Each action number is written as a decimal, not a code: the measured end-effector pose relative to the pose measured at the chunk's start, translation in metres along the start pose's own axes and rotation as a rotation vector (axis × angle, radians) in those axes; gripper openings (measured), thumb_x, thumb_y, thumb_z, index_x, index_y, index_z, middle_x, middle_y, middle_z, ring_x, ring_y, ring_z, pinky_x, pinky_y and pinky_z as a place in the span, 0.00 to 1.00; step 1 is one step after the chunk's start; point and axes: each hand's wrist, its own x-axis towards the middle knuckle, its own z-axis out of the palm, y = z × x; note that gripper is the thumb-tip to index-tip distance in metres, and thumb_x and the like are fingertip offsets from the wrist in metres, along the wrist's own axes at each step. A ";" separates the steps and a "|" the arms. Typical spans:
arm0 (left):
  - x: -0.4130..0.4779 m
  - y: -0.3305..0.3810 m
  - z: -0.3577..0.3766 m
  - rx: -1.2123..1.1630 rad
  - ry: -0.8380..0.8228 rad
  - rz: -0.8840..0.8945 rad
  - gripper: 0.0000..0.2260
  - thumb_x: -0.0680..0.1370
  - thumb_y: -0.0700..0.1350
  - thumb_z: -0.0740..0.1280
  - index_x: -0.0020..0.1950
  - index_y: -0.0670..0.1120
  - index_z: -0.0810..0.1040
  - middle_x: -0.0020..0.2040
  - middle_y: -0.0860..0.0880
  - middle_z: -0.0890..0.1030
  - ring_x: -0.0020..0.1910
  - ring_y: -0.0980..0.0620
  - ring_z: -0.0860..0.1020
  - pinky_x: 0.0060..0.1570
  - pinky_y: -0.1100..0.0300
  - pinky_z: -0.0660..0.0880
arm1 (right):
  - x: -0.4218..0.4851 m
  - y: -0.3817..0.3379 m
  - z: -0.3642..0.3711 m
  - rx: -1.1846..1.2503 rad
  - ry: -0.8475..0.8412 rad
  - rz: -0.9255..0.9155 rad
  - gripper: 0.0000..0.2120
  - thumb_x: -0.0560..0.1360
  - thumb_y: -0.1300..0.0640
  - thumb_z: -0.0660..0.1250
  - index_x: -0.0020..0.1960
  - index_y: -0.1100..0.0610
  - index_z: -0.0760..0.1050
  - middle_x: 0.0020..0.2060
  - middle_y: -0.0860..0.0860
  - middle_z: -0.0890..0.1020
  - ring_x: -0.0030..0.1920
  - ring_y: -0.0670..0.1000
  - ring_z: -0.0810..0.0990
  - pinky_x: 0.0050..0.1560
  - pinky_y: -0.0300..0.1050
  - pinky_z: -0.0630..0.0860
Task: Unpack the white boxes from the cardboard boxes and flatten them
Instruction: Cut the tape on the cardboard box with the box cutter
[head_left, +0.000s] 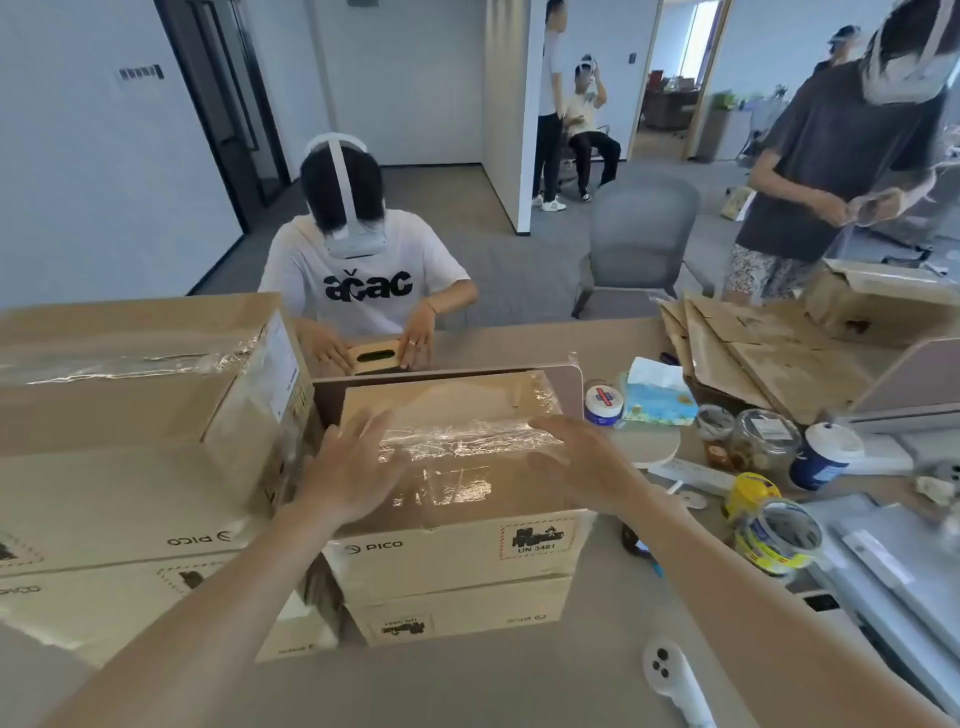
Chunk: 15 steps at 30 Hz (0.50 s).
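Observation:
A taped PICO cardboard box (457, 551) stands in front of me on top of a second, flatter one (462, 613). Shiny clear tape runs across its closed top flaps. My left hand (353, 467) lies with straight, spread fingers over the left part of the lid. My right hand (587, 467) hovers with fingers extended over the right edge of the lid. No white boxes are visible; the carton is closed. A bigger stack of taped cardboard boxes (130, 395) stands to the left, touching this one.
A person in a white T-shirt (363, 280) sits opposite behind a low divider (566, 384). At right lie flattened cardboard sheets (753, 358), a tissue pack (660, 400), jars, a cup (826, 457) and a tape roll (779, 535). A white controller (675, 680) lies near the desk's front.

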 end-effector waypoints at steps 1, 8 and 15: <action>0.002 -0.002 0.001 -0.043 -0.007 0.011 0.27 0.81 0.61 0.54 0.80 0.58 0.55 0.81 0.56 0.54 0.77 0.41 0.56 0.69 0.38 0.62 | 0.007 0.001 0.005 -0.002 0.009 0.013 0.25 0.78 0.46 0.66 0.73 0.48 0.68 0.72 0.46 0.70 0.72 0.48 0.67 0.73 0.50 0.63; 0.020 -0.016 0.013 -0.076 -0.009 -0.014 0.24 0.82 0.59 0.58 0.76 0.53 0.63 0.80 0.55 0.54 0.75 0.44 0.62 0.72 0.43 0.60 | 0.031 0.005 0.021 -0.160 -0.112 0.078 0.29 0.78 0.40 0.64 0.76 0.47 0.62 0.78 0.46 0.58 0.75 0.56 0.61 0.73 0.57 0.61; 0.032 -0.028 0.022 -0.070 -0.007 -0.007 0.30 0.79 0.67 0.55 0.78 0.57 0.60 0.82 0.57 0.50 0.75 0.45 0.65 0.69 0.43 0.64 | 0.043 0.013 0.029 -0.143 -0.123 0.108 0.36 0.76 0.35 0.63 0.79 0.45 0.55 0.80 0.43 0.49 0.79 0.52 0.52 0.75 0.54 0.55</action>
